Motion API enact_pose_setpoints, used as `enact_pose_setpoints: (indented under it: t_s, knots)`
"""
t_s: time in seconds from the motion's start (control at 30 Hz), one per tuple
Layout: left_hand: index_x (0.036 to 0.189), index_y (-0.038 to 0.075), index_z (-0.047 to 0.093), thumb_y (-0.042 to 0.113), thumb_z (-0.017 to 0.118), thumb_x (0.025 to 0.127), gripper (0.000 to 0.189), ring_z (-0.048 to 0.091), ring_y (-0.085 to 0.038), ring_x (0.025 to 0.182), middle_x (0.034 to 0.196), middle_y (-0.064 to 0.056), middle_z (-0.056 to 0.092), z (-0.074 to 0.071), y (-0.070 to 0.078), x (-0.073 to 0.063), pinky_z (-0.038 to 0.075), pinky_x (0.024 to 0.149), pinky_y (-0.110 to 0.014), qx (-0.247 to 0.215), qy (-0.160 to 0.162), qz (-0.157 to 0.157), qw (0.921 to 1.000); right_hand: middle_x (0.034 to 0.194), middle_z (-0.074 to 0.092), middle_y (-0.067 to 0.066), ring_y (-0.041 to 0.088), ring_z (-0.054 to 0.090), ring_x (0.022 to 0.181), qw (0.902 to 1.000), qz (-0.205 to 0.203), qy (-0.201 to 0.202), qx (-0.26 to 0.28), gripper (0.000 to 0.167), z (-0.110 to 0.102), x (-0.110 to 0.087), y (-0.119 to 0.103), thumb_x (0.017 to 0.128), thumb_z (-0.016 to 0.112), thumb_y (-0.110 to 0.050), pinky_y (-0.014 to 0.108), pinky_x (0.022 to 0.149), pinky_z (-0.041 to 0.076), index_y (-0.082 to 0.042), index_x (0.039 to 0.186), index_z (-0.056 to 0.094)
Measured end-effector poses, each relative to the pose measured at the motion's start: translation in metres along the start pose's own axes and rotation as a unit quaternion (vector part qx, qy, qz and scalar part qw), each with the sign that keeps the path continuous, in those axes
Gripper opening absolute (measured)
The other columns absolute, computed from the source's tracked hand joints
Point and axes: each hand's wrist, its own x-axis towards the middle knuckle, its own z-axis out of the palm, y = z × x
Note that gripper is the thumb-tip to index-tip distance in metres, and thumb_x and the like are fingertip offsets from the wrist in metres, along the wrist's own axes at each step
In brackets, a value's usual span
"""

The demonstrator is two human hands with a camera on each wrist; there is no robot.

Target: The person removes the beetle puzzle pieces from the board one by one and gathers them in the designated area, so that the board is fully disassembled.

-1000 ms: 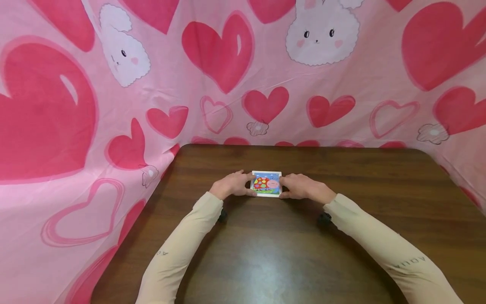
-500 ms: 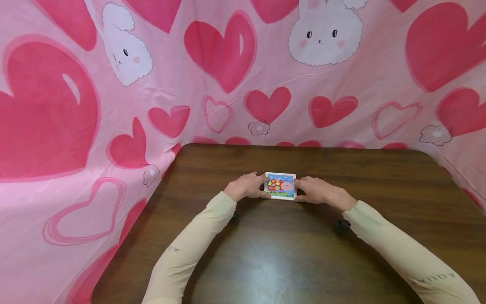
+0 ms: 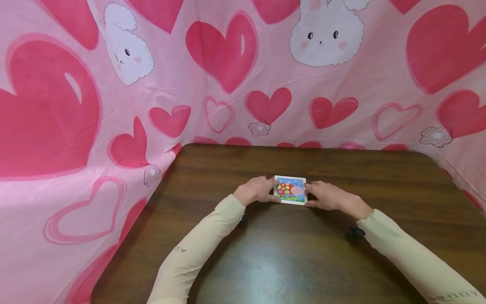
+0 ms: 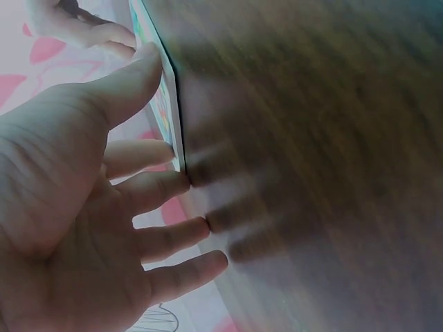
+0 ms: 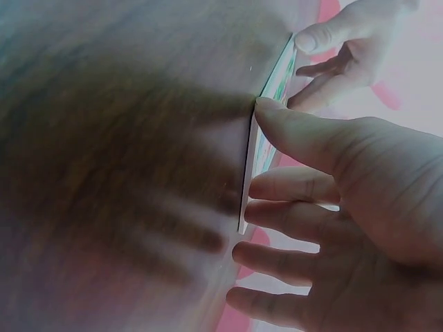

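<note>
A flat, white-bordered picture board (image 3: 290, 190) with a colourful ladybug on it lies on the brown wooden table (image 3: 262, 249). My left hand (image 3: 258, 189) is at its left edge, thumb toward the near corner and index finger farther along. In the left wrist view the fingers (image 4: 169, 242) are spread and nearly straight, some tips down at the tabletop. Opposite, my right hand (image 3: 326, 195) touches the right edge. The right wrist view shows its thumb (image 5: 297, 128) against the board's near side, its other fingers extended and spread.
Pink cloth (image 3: 224, 114) printed with hearts and rabbits hangs behind the table and along its left side. A dark wrist device (image 3: 355, 233) shows under the right sleeve. The table's far edge lies beyond the board.
Both hands and the board have shifted together to the right and slightly nearer, across the tabletop. The board has turned slightly clockwise. The head view has shifted a little too.
</note>
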Motion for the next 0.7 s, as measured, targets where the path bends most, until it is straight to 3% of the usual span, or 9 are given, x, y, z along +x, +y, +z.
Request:
enact_pose_setpoints:
  t_s: [0.17,0.3,0.4,0.7]
  knots:
    - [0.153,0.023,0.036,0.060,0.063,0.087,0.080,0.042,-0.027,0.138,0.151,-0.007,0.045,0.002,0.001,0.000,0.036,0.114,-0.046,0.006,0.008,0.001,1.0000,0.134,0.058,0.022,0.046,0.051,0.126,1.0000,0.003,-0.003,0.003,0.032,-0.001,0.000,0.001,0.088,0.074,-0.032,0.062,0.099,0.044,-0.011,0.110,0.065]
    - [0.152,0.020,0.038,0.062,0.061,0.087,0.080,0.042,-0.028,0.140,0.153,-0.006,0.044,0.003,0.001,0.001,0.036,0.115,-0.044,0.022,0.012,0.005,0.9997,0.120,0.066,0.015,0.032,0.059,0.106,1.0000,-0.003,-0.006,0.005,0.034,-0.004,0.002,0.000,0.086,0.076,-0.032,0.053,0.092,0.050,-0.010,0.110,0.065]
    - [0.150,0.020,0.040,0.062,0.060,0.087,0.079,0.041,-0.027,0.140,0.155,-0.005,0.042,0.003,0.002,0.002,0.037,0.114,-0.044,0.034,0.014,0.008,0.9993,0.107,0.067,0.007,0.022,0.055,0.092,1.0000,-0.004,-0.008,0.003,0.033,-0.008,0.004,-0.002,0.084,0.077,-0.032,0.044,0.084,0.050,-0.011,0.107,0.065]
    - [0.151,0.021,0.040,0.063,0.058,0.088,0.077,0.036,-0.029,0.145,0.160,-0.007,0.034,0.005,0.002,0.003,0.034,0.116,-0.046,0.044,0.011,0.005,0.9990,0.100,0.065,0.008,0.021,0.053,0.086,0.9998,0.005,-0.014,-0.012,0.026,-0.015,0.020,-0.002,0.086,0.075,-0.029,0.041,0.080,0.049,-0.010,0.103,0.068]
